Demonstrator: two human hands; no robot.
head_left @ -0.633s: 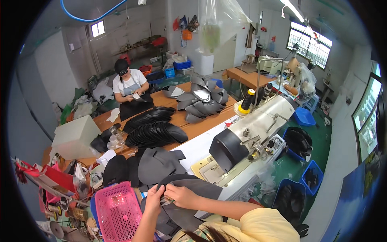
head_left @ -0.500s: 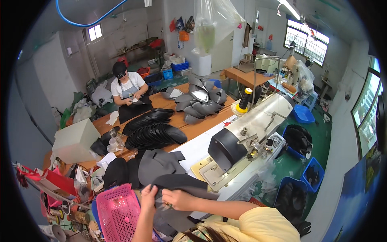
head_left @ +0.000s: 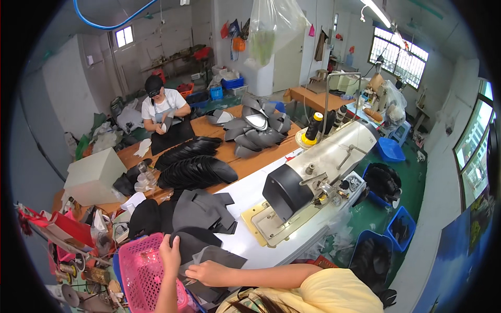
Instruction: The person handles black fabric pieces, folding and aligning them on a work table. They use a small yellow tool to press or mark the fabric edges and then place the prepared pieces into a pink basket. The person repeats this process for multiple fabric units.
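At the lower middle, my left hand (head_left: 169, 253) is closed on the edge of a dark grey curved sheet piece (head_left: 197, 239), thumb on top. My right hand (head_left: 207, 273) is closed beside a lighter grey piece (head_left: 222, 257), with its fingertips pointing toward my left hand. What those fingertips hold is too small to make out. Several flat grey cut pieces (head_left: 201, 211) lie stacked just beyond my hands on the white tabletop. Right of them stands a sewing machine (head_left: 318, 175) with its pale yellow bed.
A pink plastic basket (head_left: 141, 266) stands left of my hands. Rows of black curved pieces (head_left: 195, 172) and a heap of grey ones (head_left: 255, 130) cover the brown table. Across it, a person (head_left: 162, 107) handles a grey piece. Blue bins (head_left: 402, 229) stand on the floor at right.
Both hands have moved left, toward the pink basket. The dark piece has swung away from the machine bed, and the lighter grey piece now shows. The person across has raised their piece.
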